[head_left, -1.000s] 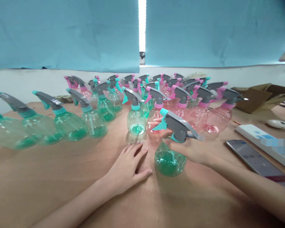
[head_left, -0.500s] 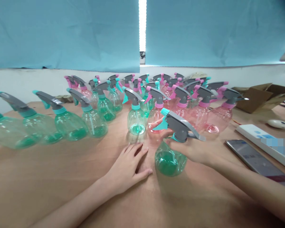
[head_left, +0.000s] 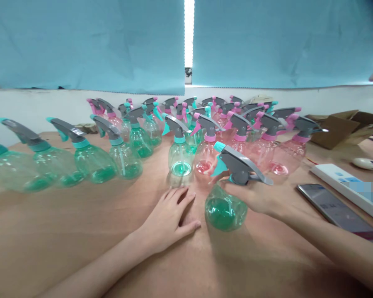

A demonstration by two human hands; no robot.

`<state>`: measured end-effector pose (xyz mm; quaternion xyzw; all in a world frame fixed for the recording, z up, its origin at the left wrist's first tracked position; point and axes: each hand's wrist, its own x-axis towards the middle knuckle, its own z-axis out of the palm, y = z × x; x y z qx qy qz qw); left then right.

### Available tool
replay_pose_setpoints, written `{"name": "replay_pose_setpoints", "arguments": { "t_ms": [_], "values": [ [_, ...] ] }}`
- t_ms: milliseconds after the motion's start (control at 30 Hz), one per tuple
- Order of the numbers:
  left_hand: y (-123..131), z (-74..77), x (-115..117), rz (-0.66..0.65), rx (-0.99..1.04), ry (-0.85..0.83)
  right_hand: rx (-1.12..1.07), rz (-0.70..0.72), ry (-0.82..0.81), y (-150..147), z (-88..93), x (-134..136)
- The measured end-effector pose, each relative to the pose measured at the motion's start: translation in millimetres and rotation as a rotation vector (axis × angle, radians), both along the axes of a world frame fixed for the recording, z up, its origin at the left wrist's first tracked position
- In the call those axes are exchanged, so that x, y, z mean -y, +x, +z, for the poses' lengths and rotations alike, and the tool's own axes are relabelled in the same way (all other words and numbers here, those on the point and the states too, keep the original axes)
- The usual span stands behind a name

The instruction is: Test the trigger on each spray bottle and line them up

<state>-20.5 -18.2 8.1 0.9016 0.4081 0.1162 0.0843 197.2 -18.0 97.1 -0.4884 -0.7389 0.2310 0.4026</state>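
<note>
My right hand (head_left: 251, 193) is closed round the neck of a green spray bottle (head_left: 225, 211), just below its grey spray head with a teal trigger and nozzle. The bottle leans a little, and I cannot tell whether its base touches the table. Flat on the wooden table (head_left: 90, 236) lies my left hand (head_left: 169, 219), fingers apart and holding nothing. Just beyond its fingertips stands a pale green spray bottle (head_left: 179, 155) with a teal collar. Beside that one is a pink spray bottle (head_left: 205, 157), partly behind my right hand's fingers.
Several green spray bottles (head_left: 95, 161) line the left side. More pink and green ones crowd the back. On the right are a phone (head_left: 338, 215), a white power strip (head_left: 338, 178), a white mouse (head_left: 366, 164) and an open cardboard box (head_left: 335, 128). Blue cloth (head_left: 87, 45) hangs behind.
The view has shifted slightly. The fingers of my right hand have drawn in toward the trigger and neck of the green spray bottle. My left hand stays flat on the table.
</note>
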Motion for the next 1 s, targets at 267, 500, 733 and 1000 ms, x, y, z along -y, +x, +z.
{"name": "replay_pose_setpoints", "arguments": {
  "t_ms": [267,500,733,1000],
  "values": [
    [1,1.5,0,0.002,-0.032,-0.006,0.046,0.052,-0.053,-1,4.5,-3],
    [0,1.7,0,-0.006,-0.034,-0.006,0.064,0.030,0.024,6,-9.3,-6],
    [1,1.1,-1,-0.005,-0.026,0.003,0.110,0.012,0.011,9,-13.8,-8],
    [1,2.4,0,-0.009,-0.023,0.002,0.130,-0.011,-0.040,11,-15.0,-9]
  ]
}}
